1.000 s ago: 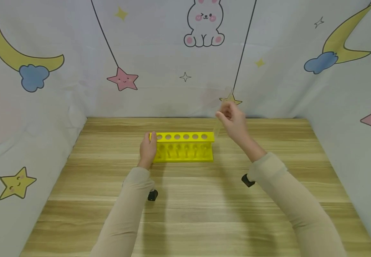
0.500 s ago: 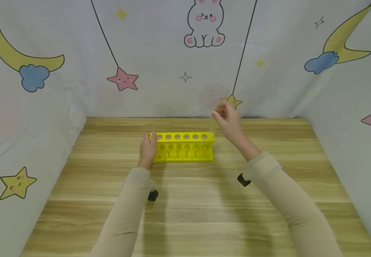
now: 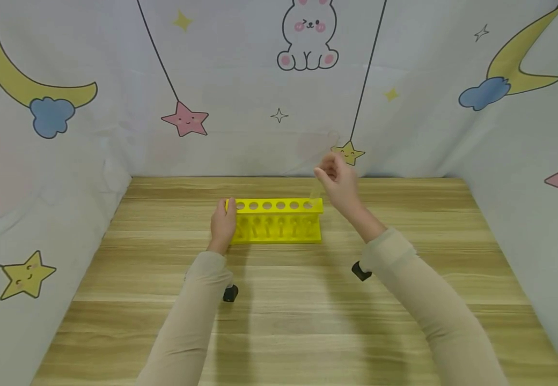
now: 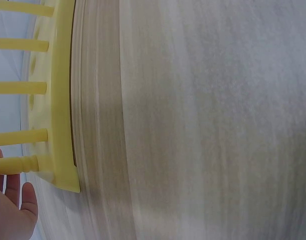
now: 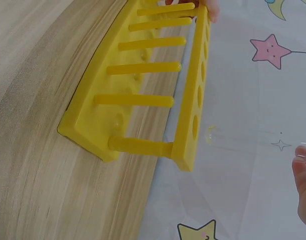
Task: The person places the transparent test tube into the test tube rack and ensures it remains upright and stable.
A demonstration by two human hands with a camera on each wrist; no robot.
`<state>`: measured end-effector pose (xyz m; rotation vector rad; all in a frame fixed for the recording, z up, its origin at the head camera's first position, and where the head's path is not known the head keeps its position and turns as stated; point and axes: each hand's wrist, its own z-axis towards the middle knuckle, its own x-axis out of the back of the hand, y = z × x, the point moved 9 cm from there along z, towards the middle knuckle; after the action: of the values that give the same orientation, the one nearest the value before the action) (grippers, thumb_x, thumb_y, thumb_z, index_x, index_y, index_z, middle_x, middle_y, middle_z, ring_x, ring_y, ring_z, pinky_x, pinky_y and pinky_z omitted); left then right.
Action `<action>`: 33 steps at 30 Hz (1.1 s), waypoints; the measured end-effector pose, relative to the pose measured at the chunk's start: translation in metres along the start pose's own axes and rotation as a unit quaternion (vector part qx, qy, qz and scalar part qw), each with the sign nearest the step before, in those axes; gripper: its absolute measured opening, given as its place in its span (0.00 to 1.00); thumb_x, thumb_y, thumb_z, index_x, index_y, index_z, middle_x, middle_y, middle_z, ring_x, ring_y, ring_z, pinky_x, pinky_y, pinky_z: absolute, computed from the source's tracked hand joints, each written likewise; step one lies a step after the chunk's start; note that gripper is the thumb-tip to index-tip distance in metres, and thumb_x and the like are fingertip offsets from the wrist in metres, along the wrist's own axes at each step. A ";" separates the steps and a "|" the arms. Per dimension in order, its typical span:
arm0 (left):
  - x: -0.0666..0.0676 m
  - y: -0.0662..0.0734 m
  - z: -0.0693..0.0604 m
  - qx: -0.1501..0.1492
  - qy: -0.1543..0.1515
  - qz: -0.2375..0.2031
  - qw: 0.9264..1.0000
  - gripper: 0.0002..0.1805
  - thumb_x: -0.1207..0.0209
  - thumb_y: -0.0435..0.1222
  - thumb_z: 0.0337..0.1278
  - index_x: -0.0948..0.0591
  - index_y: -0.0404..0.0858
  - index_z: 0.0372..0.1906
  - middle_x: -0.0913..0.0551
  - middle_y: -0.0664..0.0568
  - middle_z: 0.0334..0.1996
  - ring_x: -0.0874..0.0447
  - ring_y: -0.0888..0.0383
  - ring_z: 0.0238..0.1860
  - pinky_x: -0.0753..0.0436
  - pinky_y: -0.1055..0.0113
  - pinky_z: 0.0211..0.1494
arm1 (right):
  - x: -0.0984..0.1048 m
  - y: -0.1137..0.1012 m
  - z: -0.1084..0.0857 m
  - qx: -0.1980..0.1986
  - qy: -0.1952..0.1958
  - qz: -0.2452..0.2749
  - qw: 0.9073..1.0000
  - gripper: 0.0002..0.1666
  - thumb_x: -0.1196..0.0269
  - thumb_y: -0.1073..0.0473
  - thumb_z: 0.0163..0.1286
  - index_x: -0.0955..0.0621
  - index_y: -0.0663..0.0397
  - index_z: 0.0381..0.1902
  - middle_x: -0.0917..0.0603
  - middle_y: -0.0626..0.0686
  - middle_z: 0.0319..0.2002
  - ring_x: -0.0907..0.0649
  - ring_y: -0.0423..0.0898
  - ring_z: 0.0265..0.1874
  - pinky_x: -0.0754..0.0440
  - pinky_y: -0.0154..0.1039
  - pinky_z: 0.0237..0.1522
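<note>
- While the left hand (image 3: 222,225) holds the yellow test tube rack (image 3: 274,210) at its left end, the fingers of this hand are bent around that end. In the left wrist view, some of its fingertips can be seen behind the end post (image 4: 15,165) of the rack.
- The rack stands upright on the wooden table (image 3: 288,316), near the far edge and a little left of the middle between the two side edges. Its top plate has a row of round holes, and below it is a row of upright pegs (image 5: 148,67).
- The right hand (image 3: 340,182) is raised above the table, beyond the right end of the rack. Its thumb and fingertips are clamped on a clear test tube (image 3: 316,191).
- This tube is tilted, with the upper end leaning to the right. Its lower end is just beside the rightmost hole (image 5: 195,127); the right wrist view shows a small gap between the tube and the rack.
- Both arms have beige sleeves (image 3: 182,327), with a black device (image 3: 230,293) at each wrist.
- Pale cloth (image 3: 240,86) with printed stars, moons and a rabbit hangs behind the far edge and along both side edges.
</note>
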<state>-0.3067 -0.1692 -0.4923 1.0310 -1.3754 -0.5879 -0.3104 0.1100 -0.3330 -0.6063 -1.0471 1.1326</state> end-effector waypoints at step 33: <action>0.000 0.001 -0.001 -0.008 0.004 0.005 1.000 0.29 0.69 0.56 0.63 0.35 0.39 0.53 0.27 0.43 0.49 0.31 0.49 0.45 0.31 0.55 0.50 | -0.015 0.007 -0.004 0.007 -0.005 -0.031 0.999 0.13 0.44 0.59 0.63 0.30 0.64 0.40 0.21 0.59 0.33 0.21 0.47 0.32 0.23 0.29 0.34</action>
<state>-0.3064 -0.1682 -0.4916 1.0114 -1.3666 -0.5862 -0.3106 0.0988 -0.3457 -0.5550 -1.0589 1.0887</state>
